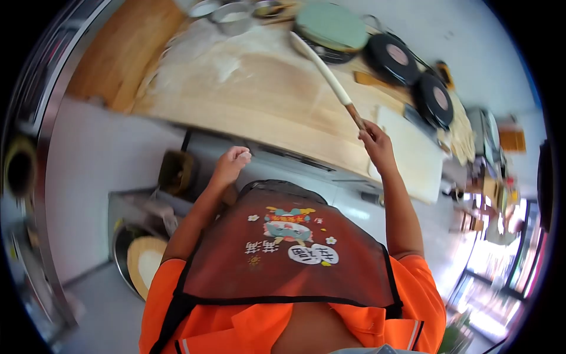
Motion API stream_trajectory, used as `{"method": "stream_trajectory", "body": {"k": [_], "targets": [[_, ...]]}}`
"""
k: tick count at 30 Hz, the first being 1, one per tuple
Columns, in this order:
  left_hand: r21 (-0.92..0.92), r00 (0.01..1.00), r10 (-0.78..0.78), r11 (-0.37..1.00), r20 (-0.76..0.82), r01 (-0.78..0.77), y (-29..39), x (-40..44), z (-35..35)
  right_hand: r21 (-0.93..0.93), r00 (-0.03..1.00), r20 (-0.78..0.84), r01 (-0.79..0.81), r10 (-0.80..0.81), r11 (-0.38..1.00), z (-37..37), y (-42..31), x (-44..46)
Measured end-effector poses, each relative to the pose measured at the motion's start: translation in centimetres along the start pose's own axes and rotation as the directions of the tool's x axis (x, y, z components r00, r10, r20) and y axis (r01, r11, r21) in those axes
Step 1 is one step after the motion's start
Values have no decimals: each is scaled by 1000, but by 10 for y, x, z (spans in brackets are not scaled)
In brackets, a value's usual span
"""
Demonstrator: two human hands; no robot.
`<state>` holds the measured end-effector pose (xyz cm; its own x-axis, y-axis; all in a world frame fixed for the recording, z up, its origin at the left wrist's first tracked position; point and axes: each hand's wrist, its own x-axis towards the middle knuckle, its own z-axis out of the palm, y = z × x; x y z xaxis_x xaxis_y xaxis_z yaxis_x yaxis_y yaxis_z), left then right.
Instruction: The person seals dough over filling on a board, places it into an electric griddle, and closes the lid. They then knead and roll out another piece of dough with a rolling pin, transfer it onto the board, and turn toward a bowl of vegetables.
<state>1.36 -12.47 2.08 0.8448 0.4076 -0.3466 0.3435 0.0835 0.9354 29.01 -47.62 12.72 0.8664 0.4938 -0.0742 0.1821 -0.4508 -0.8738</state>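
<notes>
My right hand is closed around the brown handle of a long, slim white tool. Its pale length points away from me over the wooden worktop, toward a round green lid; whether it is a brush or a stick I cannot tell. Closer to my body, just off the worktop's front edge, my left hand is closed with its fingers curled. Something whitish shows at the fingertips, too small to name. White flour is spread over the left part of the worktop.
Metal bowls stand at the back left. Two black round pans lie at the back right beside a white board. A brown bin is below the worktop. A wooden board lies at the left.
</notes>
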Motion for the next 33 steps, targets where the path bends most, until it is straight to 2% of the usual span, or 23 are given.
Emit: {"method": "stream_trajectory", "body": {"k": [2, 4, 5, 6, 8, 11, 14, 15, 18, 19, 22, 23, 26, 27, 29, 30, 32, 33], "targets": [[40, 982, -64, 997, -177, 72, -19, -34, -3, -192, 999, 33, 35, -29, 981, 25, 36, 11], [92, 925, -114, 983, -362, 157, -19, -75, 8, -254, 988, 57, 153, -143, 955, 51, 86, 12], [-8, 895, -140, 989, -424, 151, -39, -89, 14, -319, 973, 82, 233, -218, 919, 61, 105, 10], [-81, 877, -189, 982, -443, 171, -59, -100, 19, -374, 949, 116, 316, -294, 872, 68, 117, 9], [-236, 817, -297, 950, -494, 202, -91, -136, 31, -483, 954, 212, 289, -210, 826, 69, 107, 7], [-455, 746, -433, 869, -506, 195, -77, -196, 72, -574, 936, 321, 314, -145, 756, 58, 75, 6], [-585, 658, -538, 791, -527, 178, -102, -239, 101, -649, 895, 423, 410, -145, 641, 47, 84, 24], [-589, 599, -562, 789, -571, 178, -91, -252, 114, -647, 882, 456, 420, -119, 637, 44, 77, 27], [-668, 532, -626, 730, -571, 142, -92, -280, 124, -638, 864, 464, 477, -193, 605, 43, 74, 40], [-678, 492, -637, 725, -593, 122, -92, -285, 127, -613, 854, 450, 509, -262, 605, 45, 75, 45], [-555, 512, -552, 815, -658, 166, -110, -293, 126, -544, 844, 427, 527, -325, 653, 63, 58, 51], [-299, 607, -405, 914, -683, 274, -115, -293, 117, -512, 820, 442, 563, -363, 649, 71, 65, 56], [-286, 709, -226, 958, -668, 37, -158, -265, 79, -499, 846, 322, 533, -425, 684, 98, 77, 54], [-112, 666, -228, 971, -710, 213, -87, -259, 76, -512, 862, 294, 506, -412, 694, 103, 72, 50], [-278, 707, -432, 902, -560, 331, -34, -238, 57, -573, 908, 277, 418, -314, 705, 92, 48, 33], [-182, 731, -333, 942, -596, 281, -44, -227, 51, -586, 916, 303, 397, -264, 706, 84, 41, 27], [8, 762, -118, 987, -637, 159, -88, -199, 20, -680, 952, 212, 305, -220, 666, 74, 78, 33], [200, 813, -12, 967, -581, 157, -101, -184, 2, -721, 962, 181, 270, -204, 639, 60, 95, 33]]}}
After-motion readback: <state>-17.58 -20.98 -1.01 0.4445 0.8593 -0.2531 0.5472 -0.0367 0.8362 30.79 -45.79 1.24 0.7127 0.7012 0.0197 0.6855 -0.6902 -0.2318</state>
